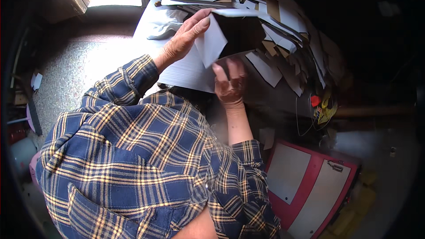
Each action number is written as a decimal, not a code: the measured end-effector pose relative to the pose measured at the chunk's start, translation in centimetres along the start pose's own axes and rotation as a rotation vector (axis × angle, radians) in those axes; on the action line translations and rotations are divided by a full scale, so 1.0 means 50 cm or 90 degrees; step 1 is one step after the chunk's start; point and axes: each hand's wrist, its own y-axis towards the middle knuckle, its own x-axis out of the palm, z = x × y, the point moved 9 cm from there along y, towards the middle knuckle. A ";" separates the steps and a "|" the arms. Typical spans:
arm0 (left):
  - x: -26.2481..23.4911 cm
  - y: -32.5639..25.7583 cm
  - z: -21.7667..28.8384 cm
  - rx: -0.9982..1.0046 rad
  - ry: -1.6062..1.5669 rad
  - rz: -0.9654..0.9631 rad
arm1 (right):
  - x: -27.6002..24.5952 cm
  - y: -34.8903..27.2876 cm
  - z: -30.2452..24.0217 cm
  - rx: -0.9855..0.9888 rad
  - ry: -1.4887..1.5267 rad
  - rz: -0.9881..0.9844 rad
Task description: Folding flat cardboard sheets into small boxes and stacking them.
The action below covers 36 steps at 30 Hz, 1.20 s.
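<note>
A: While the half-folded carton [230, 33] hangs in the air above the worktop [146, 22], both hands are on it: the left hand [183, 40] is closed over its far top edge, thumb on the white flap, and the right hand [230, 82] props it from below with fingers spread, not closed round anything

B: So where could it go wrong?

A: My guess is the loose white flap. It juts out to the left between the hands, and only the left hand really grips; if that slackens, the carton could tip off the right fingertips and crease

B: And what lies around it?

A: A heap of flat carton blanks [283, 35], white and brown, fans out to the right and far side, just beside the carton. A stack of white sheets [186, 73] lies under the hands. An elbow or the carton's corner could drag the blanks off the right edge

B: Anything lower down?

A: A red-framed case with grey panels [310, 181] on the floor at near right, and a tangle of yellow and red wire [325, 106] by the worktop's edge
</note>
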 end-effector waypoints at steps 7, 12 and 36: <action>-0.035 -0.018 -0.018 0.073 0.335 0.010 | 0.041 -0.010 0.014 0.112 0.086 -0.156; 0.008 -0.037 0.002 0.175 0.576 0.043 | 0.020 -0.010 0.113 0.317 0.143 -0.025; -0.023 0.033 0.034 0.179 0.325 0.052 | 0.108 -0.015 0.138 0.516 0.537 -0.067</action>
